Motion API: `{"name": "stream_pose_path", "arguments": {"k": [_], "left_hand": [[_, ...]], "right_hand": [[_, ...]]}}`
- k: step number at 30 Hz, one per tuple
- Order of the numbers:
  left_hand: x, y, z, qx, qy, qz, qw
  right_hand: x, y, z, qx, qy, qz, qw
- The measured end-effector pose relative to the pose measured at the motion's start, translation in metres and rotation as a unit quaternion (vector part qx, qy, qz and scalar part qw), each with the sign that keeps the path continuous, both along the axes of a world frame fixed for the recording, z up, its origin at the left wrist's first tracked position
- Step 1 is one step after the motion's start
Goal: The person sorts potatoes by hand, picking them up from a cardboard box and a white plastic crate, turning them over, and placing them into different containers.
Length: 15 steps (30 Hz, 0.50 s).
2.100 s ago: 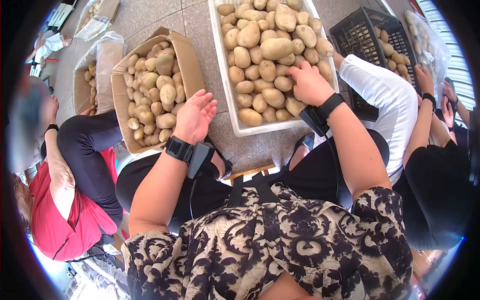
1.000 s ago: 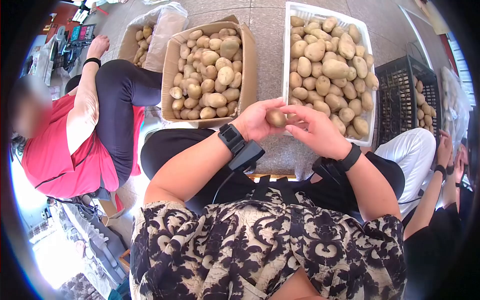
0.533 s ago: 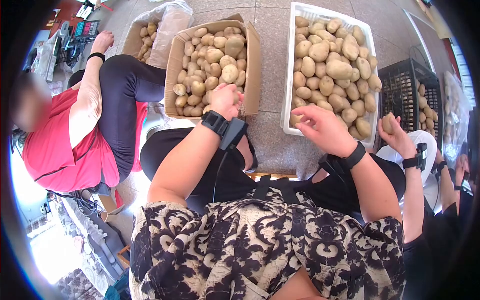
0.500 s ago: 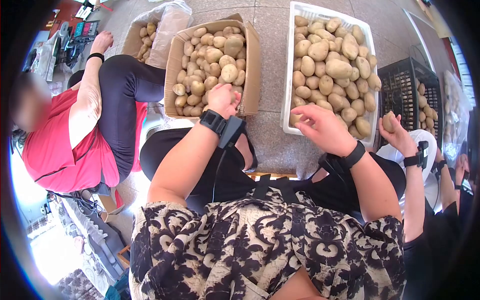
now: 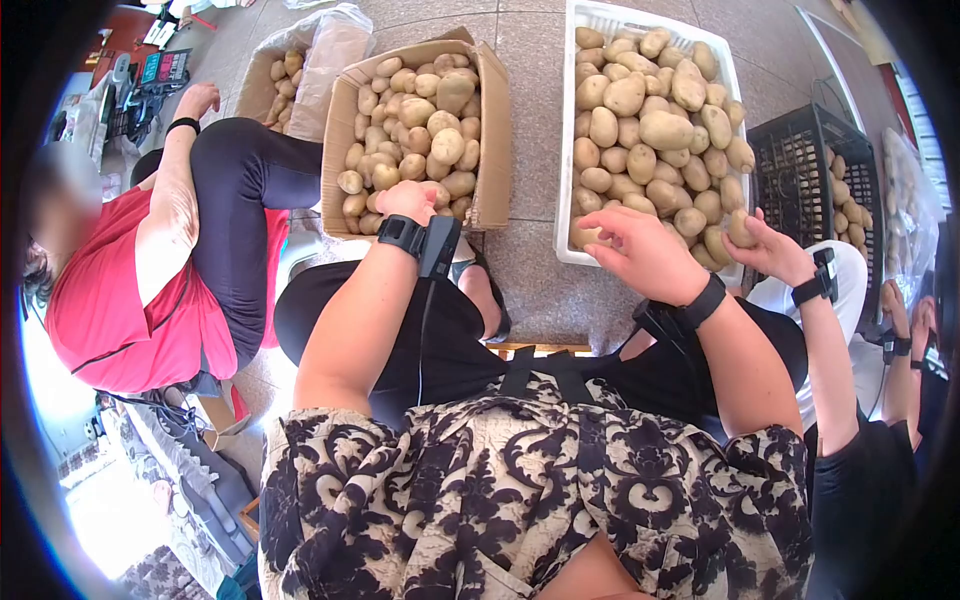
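My left hand [image 5: 408, 202] is over the near edge of a cardboard box [image 5: 494, 140] heaped with potatoes [image 5: 415, 112]. Its fingers curl down among the potatoes, and whatever they hold is hidden. Above the near left corner of a white plastic crate [image 5: 565, 150], my right hand [image 5: 645, 252] has its fingers stretched and the thumb apart. A potato [image 5: 582, 236] lies just beneath those fingertips, inside the crate. More potatoes [image 5: 665, 130] fill this crate. At its near right corner, a co-worker's hand [image 5: 778, 250] grips a potato [image 5: 740, 230].
A black slatted crate [image 5: 800, 180] with potatoes stands on the right. Behind on the left is a box lined with a plastic bag [image 5: 335, 60]. A person in a red top [image 5: 140, 320] sits at left. Tiled floor [image 5: 530, 150] separates the box and white crate.
My left hand has shifted slightly left and sits lower over the box potatoes. My right hand stays nearly in place. The co-worker's hand brought its potato leftward to the white crate.
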<state>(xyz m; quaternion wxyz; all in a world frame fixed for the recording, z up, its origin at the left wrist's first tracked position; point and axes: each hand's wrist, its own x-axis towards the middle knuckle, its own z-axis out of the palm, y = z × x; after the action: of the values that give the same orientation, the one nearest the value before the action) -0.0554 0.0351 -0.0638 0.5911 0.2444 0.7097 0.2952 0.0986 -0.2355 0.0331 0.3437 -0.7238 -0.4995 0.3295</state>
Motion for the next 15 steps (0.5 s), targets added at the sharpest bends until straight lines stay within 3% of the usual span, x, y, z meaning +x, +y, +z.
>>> {"name": "stream_pose_path", "arguments": {"k": [1, 2, 3, 4, 5, 6, 9, 10, 11, 12, 15], "left_hand": [[-0.005, 0.007, -0.012, 0.03, 0.051, -0.097, 0.994], [-0.015, 0.014, -0.022, 0.103, 0.186, -0.295, 0.931], [-0.025, 0.022, -0.026, 0.201, 0.398, -0.506, 0.739], [-0.031, 0.022, -0.02, 0.265, 0.461, -0.576, 0.62], [-0.035, 0.019, -0.017, 0.325, 0.489, -0.6, 0.544], [-0.039, 0.018, -0.013, 0.375, 0.488, -0.601, 0.509], [-0.055, 0.039, -0.047, 0.458, 0.461, -0.584, 0.486], [-0.043, 0.041, -0.037, 0.254, 0.568, -0.635, 0.458], [-0.041, 0.037, -0.04, 0.255, 0.564, -0.639, 0.456], [-0.043, 0.034, -0.042, 0.273, 0.565, -0.604, 0.492], [-0.046, 0.039, -0.034, 0.34, 0.536, -0.598, 0.489]], "right_hand": [[0.001, 0.0, 0.0, 0.0, -0.006, 0.002, 1.0], [0.002, -0.001, -0.001, 0.0, -0.012, 0.004, 1.0], [0.002, -0.001, 0.0, -0.006, -0.014, -0.002, 1.0], [0.001, -0.001, 0.001, -0.007, -0.024, 0.003, 1.0], [0.002, -0.001, 0.001, -0.008, -0.034, 0.008, 0.999], [0.003, -0.001, -0.001, -0.01, -0.035, 0.019, 0.999], [0.002, -0.002, -0.002, -0.007, -0.035, 0.018, 0.999], [0.002, -0.003, -0.002, -0.004, -0.035, 0.019, 0.999], [0.003, -0.004, -0.004, -0.007, -0.036, 0.015, 0.999], [0.003, -0.005, -0.005, -0.007, -0.045, 0.016, 0.999], [0.003, -0.007, -0.006, -0.012, -0.055, 0.013, 0.998]]}}
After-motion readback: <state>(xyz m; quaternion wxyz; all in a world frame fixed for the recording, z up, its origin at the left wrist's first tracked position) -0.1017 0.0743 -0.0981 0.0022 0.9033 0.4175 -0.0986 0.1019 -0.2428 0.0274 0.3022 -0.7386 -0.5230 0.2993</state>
